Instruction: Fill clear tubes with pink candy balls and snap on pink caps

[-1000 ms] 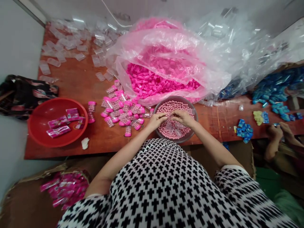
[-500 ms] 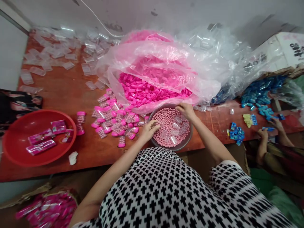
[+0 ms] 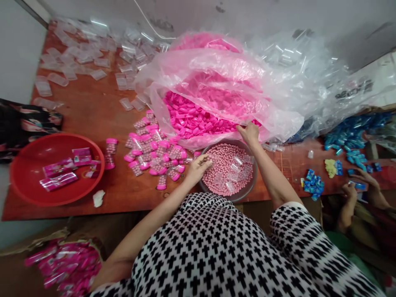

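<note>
Over the left rim of a grey bowl (image 3: 253, 185) full of pink beads (image 3: 216, 167), my left hand (image 3: 198, 170) is closed, thumb and fingers pinching what looks like a small clear container, mostly hidden. Several empty clear containers (image 3: 236, 165) lie on the beads. My right hand (image 3: 250, 134) reaches to the front edge of an open plastic bag (image 3: 278, 117) of bright pink caps (image 3: 192, 117). Its fingertips touch the caps and blur into them, so their grip is unclear. Left of the bowl lies a pile of bead-filled containers with pink caps (image 3: 154, 150).
A red basin (image 3: 27, 185) with pink packets stands at left. Clear containers (image 3: 99, 74) cover the back left. A box of pink packets (image 3: 71, 264) sits below the table. At right, another person's hands (image 3: 368, 185) handle blue pieces near a blue pile (image 3: 314, 183).
My right hand has moved from the bowl's far rim up to the pink caps at the bag's edge. My left hand stays by the bowl's left rim. The view has shifted slightly.
</note>
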`<control>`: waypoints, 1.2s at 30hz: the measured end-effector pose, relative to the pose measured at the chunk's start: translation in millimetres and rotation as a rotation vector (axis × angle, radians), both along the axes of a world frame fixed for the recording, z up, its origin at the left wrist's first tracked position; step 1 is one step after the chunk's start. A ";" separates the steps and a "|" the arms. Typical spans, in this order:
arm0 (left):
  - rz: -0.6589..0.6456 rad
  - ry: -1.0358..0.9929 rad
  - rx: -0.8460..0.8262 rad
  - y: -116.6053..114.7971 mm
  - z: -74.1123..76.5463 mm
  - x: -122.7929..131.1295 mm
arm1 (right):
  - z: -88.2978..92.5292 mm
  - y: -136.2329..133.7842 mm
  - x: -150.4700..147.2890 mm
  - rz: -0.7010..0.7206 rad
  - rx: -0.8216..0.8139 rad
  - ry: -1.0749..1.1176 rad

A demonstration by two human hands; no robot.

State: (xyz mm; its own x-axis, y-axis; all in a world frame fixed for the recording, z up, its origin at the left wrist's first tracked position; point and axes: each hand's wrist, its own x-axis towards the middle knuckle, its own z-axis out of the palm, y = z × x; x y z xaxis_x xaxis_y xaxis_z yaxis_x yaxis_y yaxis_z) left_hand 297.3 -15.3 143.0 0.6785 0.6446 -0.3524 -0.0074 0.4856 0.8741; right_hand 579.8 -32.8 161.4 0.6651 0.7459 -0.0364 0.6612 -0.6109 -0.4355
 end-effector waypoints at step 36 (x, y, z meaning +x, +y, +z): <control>0.210 -0.206 -0.039 -20.6 42.0 4.3 | 50.8 -66.7 -138.8 0.329 0.355 0.286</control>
State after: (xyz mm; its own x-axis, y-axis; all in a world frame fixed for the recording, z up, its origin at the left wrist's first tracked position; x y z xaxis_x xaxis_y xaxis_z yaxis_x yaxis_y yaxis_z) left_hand 301.6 -36.0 185.0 0.5916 0.7672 -0.2479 -0.2867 0.4875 0.8247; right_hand 441.0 -99.6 212.3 0.3959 0.9117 0.1097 0.6177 -0.1760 -0.7665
